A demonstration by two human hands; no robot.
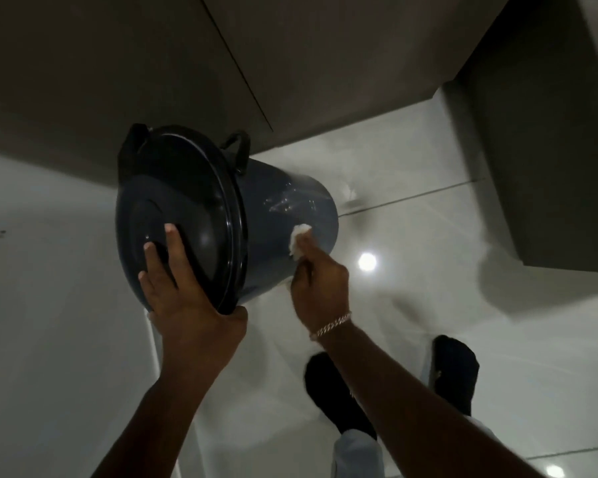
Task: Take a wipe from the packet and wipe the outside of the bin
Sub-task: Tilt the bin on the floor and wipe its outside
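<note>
A dark grey bin (287, 208) with a black lid (183, 208) and two black side handles is tilted toward me on the pale tiled floor. My left hand (183, 291) grips the near rim of the lid, fingers spread across its top and thumb under the edge. My right hand (320, 288) holds a crumpled white wipe (298, 240) pressed against the bin's side wall, low on its right side. Wet streaks shine on the wall above the wipe. The packet is not in view.
Dark cabinet fronts (152, 63) stand close behind the bin, and another dark unit (549, 150) stands at the right. My two feet in black socks (339, 391) are on the glossy floor tiles (411, 201) below my right arm. A small white object (348, 192) lies behind the bin.
</note>
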